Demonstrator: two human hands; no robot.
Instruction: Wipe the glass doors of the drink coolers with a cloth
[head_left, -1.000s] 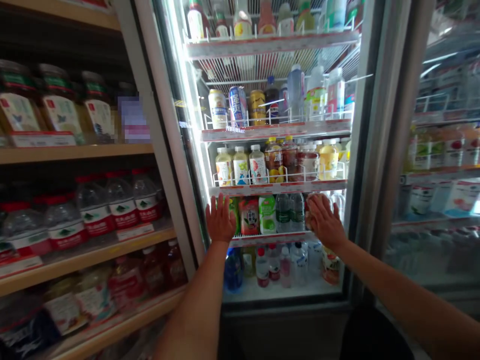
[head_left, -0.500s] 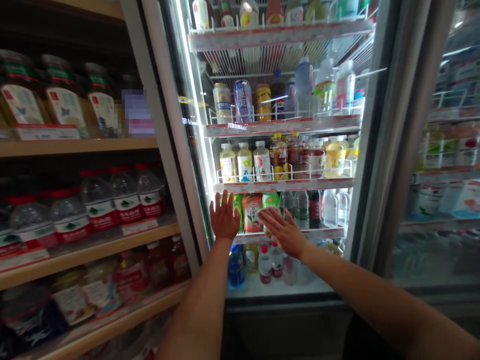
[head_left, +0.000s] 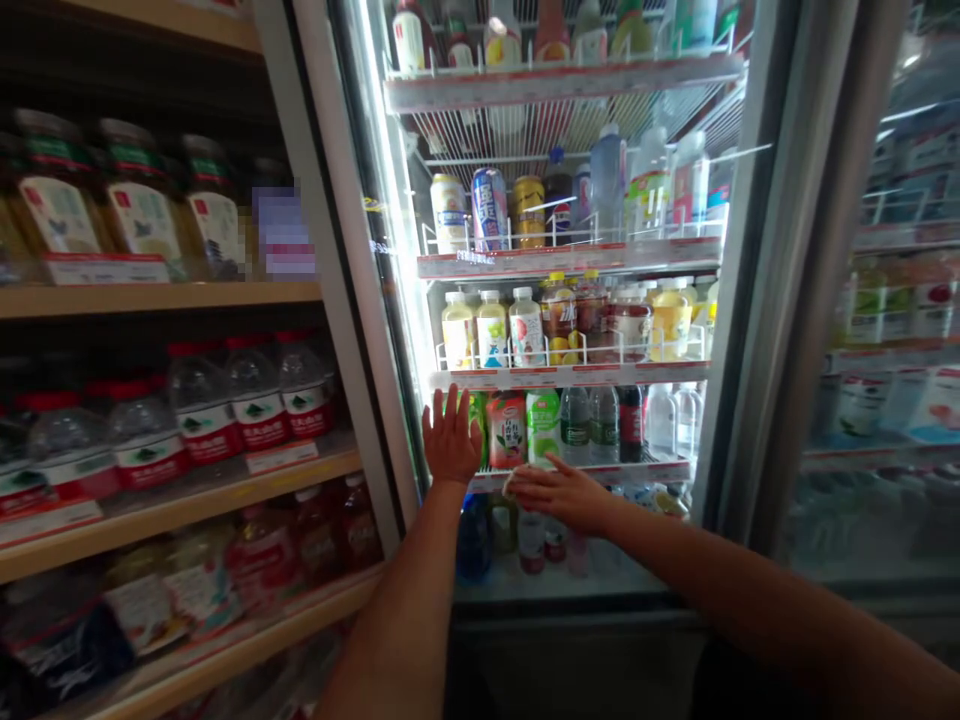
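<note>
My left hand lies flat, fingers spread, on the glass door of a lit drinks fridge, near its left frame, level with the third shelf. My right hand is lower and to the right, pressed on the same glass. A small white cloth shows under its fingertips. Behind the glass stand a red-labelled bottle and a green-labelled bottle beside my left hand.
Wire shelves in the fridge hold several cans and bottles. Wooden shelves on the left carry water bottles and jars. A second glass door stands to the right, past a grey frame.
My right hand has swept from the right side of the glass leftward and downward, ending close to my left hand. My left hand has stayed flat on the glass.
</note>
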